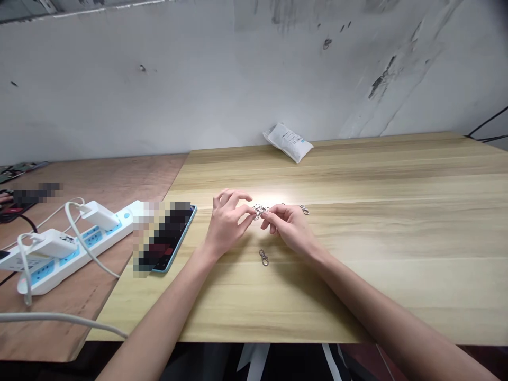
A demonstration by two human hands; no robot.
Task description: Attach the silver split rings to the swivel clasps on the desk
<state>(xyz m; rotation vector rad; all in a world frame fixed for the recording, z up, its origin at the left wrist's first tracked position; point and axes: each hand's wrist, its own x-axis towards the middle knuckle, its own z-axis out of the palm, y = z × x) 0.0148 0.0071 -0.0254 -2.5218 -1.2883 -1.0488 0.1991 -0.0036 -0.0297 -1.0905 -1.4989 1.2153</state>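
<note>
Small silver metal swivel clasps form a tangled cluster above the light wooden table, held between my two hands. My left hand reaches in from the left, its curled fingertips on the cluster. My right hand pinches the cluster's right side between its fingers and thumb. A separate clasp lies just beyond my right hand, and another rests on the table below the hands. The fingers hide part of the cluster.
A white power strip with plugged-in chargers and cables lies on a reddish wooden table to the left. A phone, partly pixelated, lies near the light table's left edge. A white packet sits against the wall.
</note>
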